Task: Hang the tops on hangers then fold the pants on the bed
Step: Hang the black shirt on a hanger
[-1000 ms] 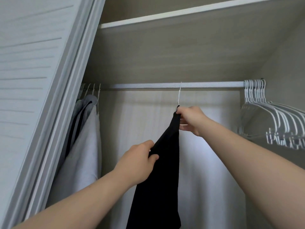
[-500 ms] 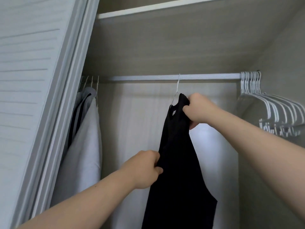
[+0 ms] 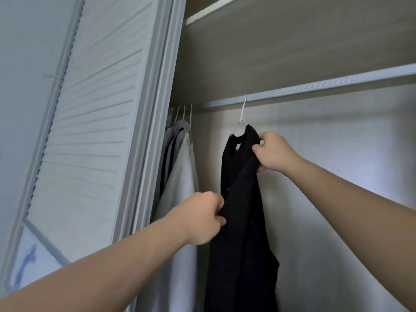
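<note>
A black top hangs on a white hanger whose hook sits over the closet rail. My right hand grips the top's right shoulder just below the hanger's neck. My left hand pinches the top's left edge lower down, at about mid-height. The hanger's arms are mostly hidden inside the fabric.
Grey and white garments hang on several hangers at the rail's left end, close beside the black top. A white louvred closet door stands at the left. A shelf runs above the rail. The closet's back wall shows to the right.
The view has swung left, so the empty hangers at the right have left the frame. The black top and hanger have slid left along the rail, nearer the grey garments. Both hands keep their hold.
</note>
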The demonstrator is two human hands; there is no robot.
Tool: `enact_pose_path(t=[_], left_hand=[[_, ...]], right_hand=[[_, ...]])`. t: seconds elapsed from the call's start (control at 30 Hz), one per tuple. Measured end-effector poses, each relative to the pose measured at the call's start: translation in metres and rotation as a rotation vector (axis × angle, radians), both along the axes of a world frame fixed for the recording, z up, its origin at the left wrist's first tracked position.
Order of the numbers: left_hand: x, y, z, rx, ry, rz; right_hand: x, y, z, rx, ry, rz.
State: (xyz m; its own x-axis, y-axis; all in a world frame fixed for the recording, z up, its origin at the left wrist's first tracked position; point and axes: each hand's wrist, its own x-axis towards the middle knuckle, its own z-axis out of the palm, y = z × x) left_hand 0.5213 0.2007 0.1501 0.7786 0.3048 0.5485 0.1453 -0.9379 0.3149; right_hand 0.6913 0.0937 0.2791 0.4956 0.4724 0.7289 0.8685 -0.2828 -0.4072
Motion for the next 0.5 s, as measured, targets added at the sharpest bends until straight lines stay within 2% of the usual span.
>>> enact_pose_path(t=[0.5], left_hand=[[-0.017,0.056,0.003,-0.040,-0.107,0.403]], right_hand=[[0.021,0.190,0.007,0.000,-0.058,0.264]])
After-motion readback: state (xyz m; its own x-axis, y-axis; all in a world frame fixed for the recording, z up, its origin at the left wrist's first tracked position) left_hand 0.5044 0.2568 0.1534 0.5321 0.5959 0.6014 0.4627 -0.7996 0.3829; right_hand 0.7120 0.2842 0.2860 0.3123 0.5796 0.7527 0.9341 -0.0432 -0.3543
